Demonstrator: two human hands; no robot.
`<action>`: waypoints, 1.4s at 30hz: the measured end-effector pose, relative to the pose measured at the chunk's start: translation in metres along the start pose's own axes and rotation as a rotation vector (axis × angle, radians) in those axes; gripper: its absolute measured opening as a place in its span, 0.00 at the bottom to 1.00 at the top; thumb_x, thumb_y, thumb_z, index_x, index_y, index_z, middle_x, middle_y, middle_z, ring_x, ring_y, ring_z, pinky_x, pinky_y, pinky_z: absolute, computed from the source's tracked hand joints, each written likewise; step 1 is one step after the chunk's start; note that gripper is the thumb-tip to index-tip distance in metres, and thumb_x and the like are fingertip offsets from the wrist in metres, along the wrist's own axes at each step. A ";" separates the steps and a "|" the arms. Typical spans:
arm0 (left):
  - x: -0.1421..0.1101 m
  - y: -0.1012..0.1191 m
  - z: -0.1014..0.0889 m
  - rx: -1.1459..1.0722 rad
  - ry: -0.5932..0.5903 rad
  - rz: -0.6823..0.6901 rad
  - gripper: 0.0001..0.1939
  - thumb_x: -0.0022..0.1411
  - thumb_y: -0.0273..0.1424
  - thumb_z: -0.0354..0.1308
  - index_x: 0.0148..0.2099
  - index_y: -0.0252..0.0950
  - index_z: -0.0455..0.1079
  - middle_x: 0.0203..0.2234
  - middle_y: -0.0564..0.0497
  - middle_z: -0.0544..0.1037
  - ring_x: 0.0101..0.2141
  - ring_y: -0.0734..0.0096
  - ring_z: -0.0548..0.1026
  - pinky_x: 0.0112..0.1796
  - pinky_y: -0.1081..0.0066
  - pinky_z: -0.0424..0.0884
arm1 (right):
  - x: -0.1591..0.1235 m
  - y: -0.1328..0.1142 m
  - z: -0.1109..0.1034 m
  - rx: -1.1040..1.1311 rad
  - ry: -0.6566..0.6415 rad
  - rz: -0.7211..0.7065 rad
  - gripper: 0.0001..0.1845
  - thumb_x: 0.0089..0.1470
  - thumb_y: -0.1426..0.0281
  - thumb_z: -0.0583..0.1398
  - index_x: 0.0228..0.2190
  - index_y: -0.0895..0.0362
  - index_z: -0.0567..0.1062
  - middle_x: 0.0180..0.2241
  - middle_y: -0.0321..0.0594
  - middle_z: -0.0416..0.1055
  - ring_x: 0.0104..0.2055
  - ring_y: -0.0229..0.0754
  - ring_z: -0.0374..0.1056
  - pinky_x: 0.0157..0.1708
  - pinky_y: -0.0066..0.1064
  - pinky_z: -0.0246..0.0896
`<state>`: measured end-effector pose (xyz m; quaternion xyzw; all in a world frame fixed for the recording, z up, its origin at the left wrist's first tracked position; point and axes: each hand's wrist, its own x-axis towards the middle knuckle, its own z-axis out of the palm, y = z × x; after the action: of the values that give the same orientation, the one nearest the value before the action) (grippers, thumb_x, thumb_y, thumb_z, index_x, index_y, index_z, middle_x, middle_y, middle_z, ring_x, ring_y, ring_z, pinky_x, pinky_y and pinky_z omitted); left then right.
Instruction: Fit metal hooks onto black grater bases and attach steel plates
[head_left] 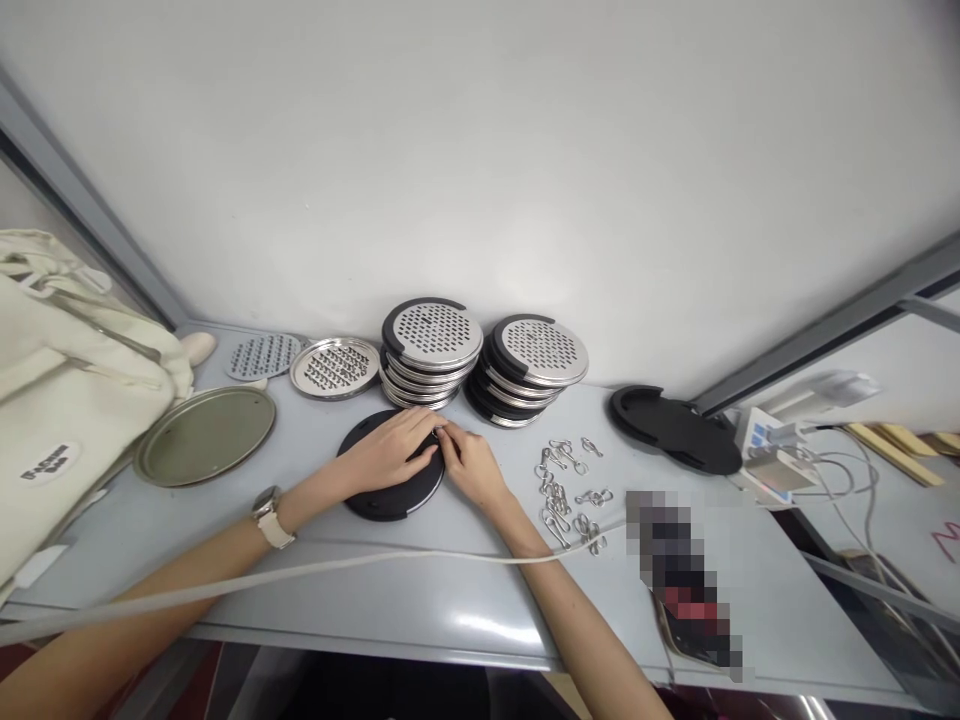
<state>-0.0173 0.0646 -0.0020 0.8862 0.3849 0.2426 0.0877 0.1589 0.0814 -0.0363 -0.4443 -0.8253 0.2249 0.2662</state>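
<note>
My left hand (394, 443) lies over the round black plastic disc (397, 500) on the grey table (465, 605), presumably steadying it, its grip unclear to me; my right hand (471, 468) pinches a tiny shiny metal piece (435, 433) near the rim. Silver metal clips (556, 498) lie handy.

Illegible label (49, 462) on bag (82, 385), red "M" (948, 542) on tabletop (909, 515)

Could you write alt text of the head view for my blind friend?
A person's left hand and right hand meet near the edge of a round black disc on a grey table. Behind stand two stacks of perforated metal discs with black edging; loose metal clips lie to the right, a cream bag at far left.
</note>
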 end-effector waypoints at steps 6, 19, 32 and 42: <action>0.000 0.001 -0.002 -0.009 -0.003 -0.001 0.14 0.64 0.25 0.48 0.52 0.35 0.60 0.42 0.45 0.71 0.45 0.61 0.69 0.48 0.61 0.66 | 0.000 0.001 -0.001 0.001 -0.011 0.013 0.15 0.64 0.69 0.46 0.39 0.55 0.72 0.33 0.41 0.76 0.34 0.42 0.71 0.34 0.27 0.57; -0.002 0.000 -0.002 0.075 -0.021 0.068 0.11 0.66 0.25 0.46 0.50 0.32 0.61 0.41 0.44 0.72 0.43 0.60 0.69 0.46 0.62 0.65 | -0.005 0.001 -0.005 0.059 -0.026 -0.030 0.10 0.60 0.71 0.49 0.34 0.57 0.69 0.25 0.37 0.69 0.25 0.39 0.62 0.30 0.27 0.55; -0.004 -0.001 -0.002 0.037 -0.024 0.105 0.10 0.67 0.24 0.44 0.50 0.32 0.60 0.39 0.44 0.71 0.42 0.61 0.69 0.46 0.62 0.65 | -0.007 0.000 -0.004 0.028 -0.012 -0.048 0.12 0.60 0.69 0.48 0.30 0.56 0.68 0.22 0.35 0.65 0.24 0.38 0.59 0.28 0.27 0.53; -0.004 -0.002 -0.001 0.089 0.005 0.112 0.08 0.67 0.26 0.44 0.46 0.33 0.62 0.35 0.45 0.71 0.38 0.61 0.69 0.43 0.62 0.65 | -0.008 0.001 -0.005 0.034 -0.014 -0.058 0.10 0.59 0.70 0.48 0.28 0.55 0.65 0.22 0.33 0.62 0.24 0.37 0.58 0.27 0.26 0.52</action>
<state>-0.0218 0.0631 -0.0037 0.9087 0.3453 0.2322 0.0336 0.1663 0.0761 -0.0347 -0.4138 -0.8359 0.2342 0.2742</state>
